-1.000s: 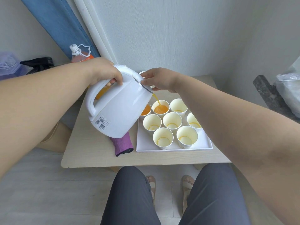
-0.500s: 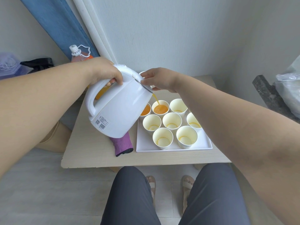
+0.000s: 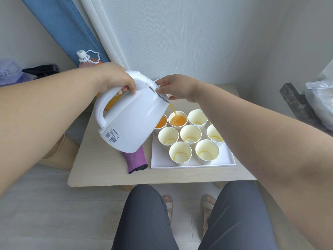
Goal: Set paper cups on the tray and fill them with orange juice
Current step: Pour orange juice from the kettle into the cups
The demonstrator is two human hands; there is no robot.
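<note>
Orange juice [image 3: 172, 111] falls in a thin stream from the tilted white kettle [image 3: 133, 120] into the paper cup [image 3: 178, 121] in the middle of the far row on the tray [image 3: 227, 159]. The left hand [image 3: 115, 79] is wrapped round the kettle's handle. The right hand [image 3: 177, 87] steadies the lid above the tray's far edge with its thumb on it; I cannot tell whether the fingers behind pinch it.

The far-left cup [image 3: 161, 123] looks full, and this one seems nearly so. The other cups [image 3: 190, 135] on the tray hold only a trace of juice.

To pour well, keep the tilt shallow so the stream stays narrow, and level the kettle before the juice reaches the rim. Shift the spout to the next cup only once the drip has stopped. A purple cloth [image 3: 135, 159] lies just left of the tray for spills.
</note>
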